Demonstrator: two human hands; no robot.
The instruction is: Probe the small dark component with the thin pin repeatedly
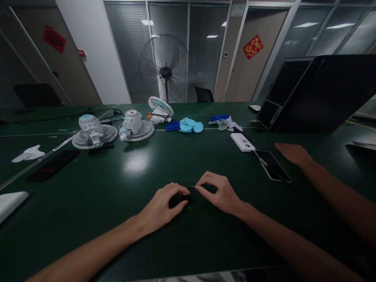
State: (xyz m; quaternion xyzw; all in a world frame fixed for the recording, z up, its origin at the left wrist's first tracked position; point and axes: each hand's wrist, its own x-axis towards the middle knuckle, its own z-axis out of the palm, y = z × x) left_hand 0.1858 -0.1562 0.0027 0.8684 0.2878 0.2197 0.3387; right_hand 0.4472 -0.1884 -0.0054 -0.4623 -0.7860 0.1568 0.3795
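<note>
My left hand (165,204) rests low over the dark green table, thumb and fingers closed around a small black object (185,198). What kind of thing it is cannot be made out against the dark surface. Just right of it, my right hand (218,192) pinches a thin, pale, pin-like piece (193,186) between thumb and forefinger. Its tip points left toward the fingertips of my left hand, with a small gap between the hands.
Another person's hand (293,153) lies at the right, near a phone (272,166) cabled to a white power bank (242,142). Small fans (132,124), light-blue fan blades (191,125) and gloves (226,122) lie farther back. A black computer case (327,93) stands back right; a dark phone-like slab (52,165) lies left.
</note>
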